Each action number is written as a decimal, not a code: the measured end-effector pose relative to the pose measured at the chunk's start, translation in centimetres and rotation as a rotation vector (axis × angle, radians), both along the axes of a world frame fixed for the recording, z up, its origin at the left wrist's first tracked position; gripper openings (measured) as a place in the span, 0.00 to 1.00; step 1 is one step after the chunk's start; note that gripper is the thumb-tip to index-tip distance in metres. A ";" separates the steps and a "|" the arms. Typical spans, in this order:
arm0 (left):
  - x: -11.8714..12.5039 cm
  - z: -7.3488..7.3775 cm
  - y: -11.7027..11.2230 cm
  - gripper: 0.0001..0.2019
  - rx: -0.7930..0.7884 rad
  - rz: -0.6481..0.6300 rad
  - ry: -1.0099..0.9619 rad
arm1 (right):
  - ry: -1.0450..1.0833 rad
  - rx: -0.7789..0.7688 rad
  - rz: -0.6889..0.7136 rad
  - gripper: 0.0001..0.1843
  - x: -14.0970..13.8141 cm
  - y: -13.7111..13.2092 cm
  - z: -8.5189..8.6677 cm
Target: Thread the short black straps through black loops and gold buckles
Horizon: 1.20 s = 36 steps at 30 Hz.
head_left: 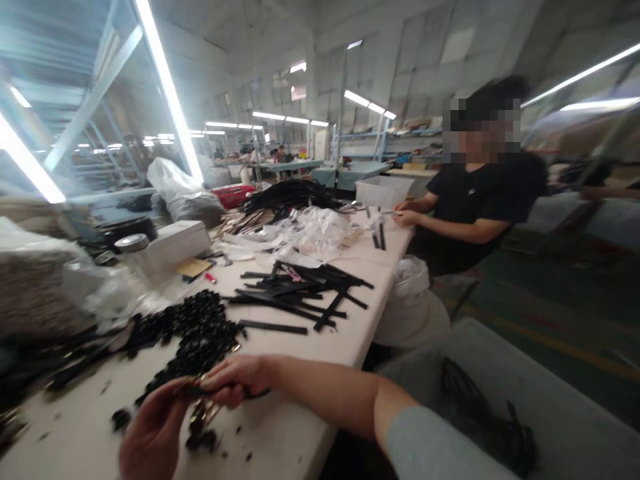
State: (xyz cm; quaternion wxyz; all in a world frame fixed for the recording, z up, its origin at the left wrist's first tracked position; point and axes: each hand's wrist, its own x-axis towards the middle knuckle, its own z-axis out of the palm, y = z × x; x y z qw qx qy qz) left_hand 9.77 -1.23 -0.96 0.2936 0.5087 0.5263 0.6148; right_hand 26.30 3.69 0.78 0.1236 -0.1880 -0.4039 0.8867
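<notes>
My left hand is at the lower left, its thumb and fingers closed on a small dark piece at the fingertips. Reaching in from the right, my right hand meets it there with closed fingers. A thin dark end sticks out from under the right hand; its kind is hidden. Just below the hands lie shiny gold-coloured metal bits and a few small black pieces. Behind them spreads a heap of small black pieces, with loose black strips farther back on the table.
A co-worker in dark clothes handles something at the table's far right edge. Crumpled clear plastic, a white box and a pale bin stand or lie farther back. A large translucent tub is beside the table at right.
</notes>
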 end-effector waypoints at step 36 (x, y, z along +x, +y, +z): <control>-0.9 1.7 0.1 0.20 -0.343 -0.271 -0.238 | -0.262 1.168 -0.502 0.08 -0.4 0.4 -1.0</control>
